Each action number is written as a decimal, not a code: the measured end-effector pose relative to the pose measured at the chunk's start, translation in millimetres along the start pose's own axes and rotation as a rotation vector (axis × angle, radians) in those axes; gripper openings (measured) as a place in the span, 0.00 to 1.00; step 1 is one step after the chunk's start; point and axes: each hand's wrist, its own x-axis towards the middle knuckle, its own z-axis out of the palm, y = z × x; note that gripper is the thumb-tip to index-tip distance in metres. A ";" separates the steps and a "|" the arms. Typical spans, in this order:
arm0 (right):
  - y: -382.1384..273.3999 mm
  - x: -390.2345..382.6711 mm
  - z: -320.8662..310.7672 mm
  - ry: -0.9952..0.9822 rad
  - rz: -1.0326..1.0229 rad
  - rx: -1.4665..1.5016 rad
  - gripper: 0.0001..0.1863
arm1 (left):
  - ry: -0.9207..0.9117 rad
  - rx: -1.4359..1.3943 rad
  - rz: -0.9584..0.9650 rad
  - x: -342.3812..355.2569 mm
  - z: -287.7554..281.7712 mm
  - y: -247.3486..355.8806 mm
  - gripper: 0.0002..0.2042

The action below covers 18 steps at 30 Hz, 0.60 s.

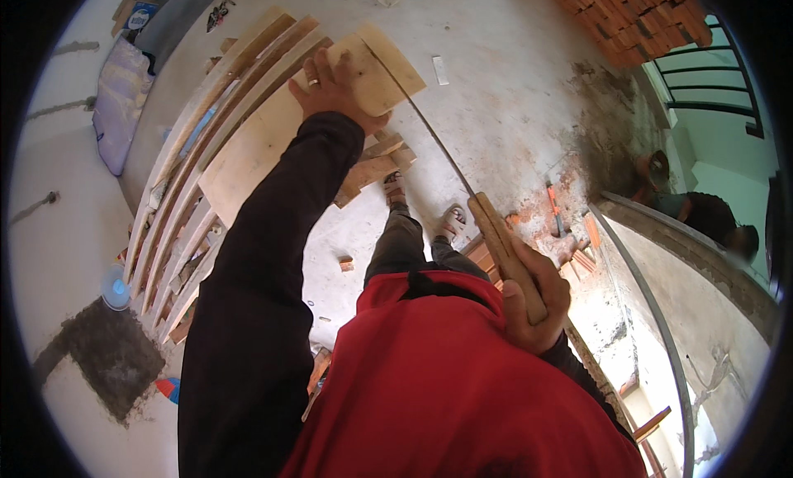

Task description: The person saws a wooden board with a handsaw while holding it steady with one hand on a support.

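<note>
A wide, pale wooden board (pixel 252 148) lies across the stacked lumber in front of me, slanting from near left to far right. My left hand (pixel 334 86) rests flat on it, fingers spread, close to its far end. In my right hand (pixel 538 300) is the wooden handle of a hand saw (pixel 500 239), with fingers wrapped round it near my waist. The thin blade, seen nearly edge-on, runs up and left to the board. A dark line continues across the board's end, right of my left hand.
Long planks (pixel 186 135) are stacked at left. Short wood pieces (pixel 372 171) lie under the board near my feet. At right are a hammer (pixel 554 210) with an orange handle, a brick stack (pixel 632 16), a black railing (pixel 710 86) and another person (pixel 706 218) beyond a ledge.
</note>
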 end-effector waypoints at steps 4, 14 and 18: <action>27.4 74.4 57.5 -0.057 0.163 0.124 0.22 | 0.045 -0.028 -0.014 9.6 -0.8 1.1 0.58; -1.4 4.1 -2.1 -0.049 -0.027 -0.006 0.23 | 0.075 -0.066 -0.003 2.1 8.6 -7.9 0.57; 31.9 63.8 49.5 -0.077 0.164 0.116 0.22 | 0.059 -0.084 0.014 8.0 1.3 1.5 0.57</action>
